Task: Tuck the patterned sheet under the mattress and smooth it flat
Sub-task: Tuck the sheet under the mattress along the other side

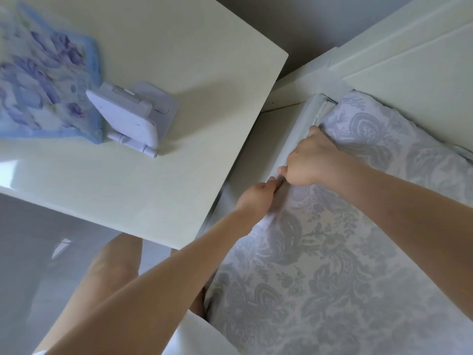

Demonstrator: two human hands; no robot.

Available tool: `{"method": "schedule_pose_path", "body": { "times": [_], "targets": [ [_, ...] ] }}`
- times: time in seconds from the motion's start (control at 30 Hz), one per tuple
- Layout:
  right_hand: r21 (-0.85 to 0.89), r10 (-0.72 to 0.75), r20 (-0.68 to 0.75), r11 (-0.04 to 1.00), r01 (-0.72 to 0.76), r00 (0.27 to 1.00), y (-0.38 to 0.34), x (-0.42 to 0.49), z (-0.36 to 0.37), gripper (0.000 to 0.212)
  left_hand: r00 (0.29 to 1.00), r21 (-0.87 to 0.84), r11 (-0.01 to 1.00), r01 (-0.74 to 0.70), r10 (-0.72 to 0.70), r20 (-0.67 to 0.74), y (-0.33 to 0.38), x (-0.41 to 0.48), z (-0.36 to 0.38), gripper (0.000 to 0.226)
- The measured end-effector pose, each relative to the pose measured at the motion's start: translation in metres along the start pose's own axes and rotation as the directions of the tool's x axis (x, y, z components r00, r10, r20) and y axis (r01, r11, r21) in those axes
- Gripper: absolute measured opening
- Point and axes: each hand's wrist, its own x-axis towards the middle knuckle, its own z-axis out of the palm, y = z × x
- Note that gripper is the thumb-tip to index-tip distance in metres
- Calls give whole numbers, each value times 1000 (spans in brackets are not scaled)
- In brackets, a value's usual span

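Right, both my hands are at the bed's edge by the white nightstand [143,124]: my left hand [258,198] pinches the patterned sheet [332,265] there, fingers closed on the fabric. My right hand [312,162], curled into a fist, presses the sheet's edge down beside the mattress [313,108].

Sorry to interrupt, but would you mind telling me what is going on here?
A person is making a bed. Both hands work at the edge of the patterned sheet near the bed's corner: the left hand and the right hand are closed on the fabric, pushing it down beside the mattress. The sheet lies mostly flat. On the white table alongside sit a small folding device and a floral cloth.
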Motion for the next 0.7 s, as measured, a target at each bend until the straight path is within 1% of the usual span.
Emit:
{"method": "schedule_pose_path", "body": {
  "times": [0.03, 0.07, 0.1, 0.13, 0.27, 0.3, 0.33, 0.37, 0.4, 0.43, 0.47, 0.5, 0.53, 0.57, 0.6, 0.63, 0.67, 0.7],
  "targets": [
    [13, -2, 4, 1000, 2, 1000, 0, -1, 0, 61, 995, -49, 997, -68, 64, -77, -14, -6, -5, 42],
    [23, -1, 5, 1000, 1, 1000, 0, -2, 0, 62, 987, -74, 992, -99, 88, -135, -30, -10, -7, 36],
    [32, 3, -3, 999, -3, 1000, 0, -3, 1, 62, 983, -64, 993, -97, 86, -160, -44, -17, -10, 33],
    [45, 12, -24, 999, -11, 1000, 0, -4, 1, 61, 986, -33, 997, -73, 68, -149, -58, -21, -10, 33],
    [101, 70, -120, 993, -58, 990, -3, -7, 3, 57, 998, 92, 994, 55, -54, -18, -94, -21, -6, 42],
    [87, 90, -161, 993, -76, 983, -4, -7, 6, 57, 997, 109, 992, 70, -72, 16, -94, -17, -5, 44],
    [80, 103, -245, 993, -85, 964, -7, -7, 10, 60, 994, 90, 991, 99, -103, 42, -94, -11, -3, 47],
    [85, 116, -355, 992, -91, 928, -11, -11, 14, 62, 986, 36, 989, 143, -145, 84, -95, -4, 1, 50],
    [127, 134, -481, 988, -83, 867, -19, -18, 17, 62, 973, -39, 980, 194, -187, 139, -95, -1, 5, 51],
    [181, 150, -595, 982, -50, 790, -31, -28, 20, 61, 960, -107, 965, 238, -217, 175, -95, 2, 9, 51],
    [230, 167, -656, 973, -15, 736, -46, -39, 22, 59, 950, -172, 946, 275, -240, 199, -96, 0, 12, 50],
    [270, 165, -649, 963, 22, 742, -61, -48, 23, 59, 940, -221, 929, 297, -245, 236, -97, -2, 13, 49],
    [273, 134, -576, 961, 35, 806, -75, -54, 24, 61, 936, -228, 932, 282, -215, 279, -99, -3, 14, 49],
    [228, 79, -444, 973, 27, 893, -88, -56, 25, 62, 937, -238, 941, 242, -163, 308, -101, -1, 15, 50],
    [151, 28, -286, 988, 16, 958, -99, -54, 27, 61, 941, -226, 953, 204, -126, 315, -102, -3, 14, 51],
    [93, -4, -174, 995, 20, 985, -105, -51, 28, 59, 946, -201, 964, 176, -109, 305, -102, -4, 13, 53],
    [72, -16, -102, 997, 23, 995, -108, -46, 27, 57, 956, -152, 977, 153, -107, 271, -101, -7, 11, 56],
    [69, -23, -67, 997, 28, 997, -109, -39, 24, 55, 965, -106, 987, 123, -94, 245, -104, -8, 10, 61]
  ]
}}
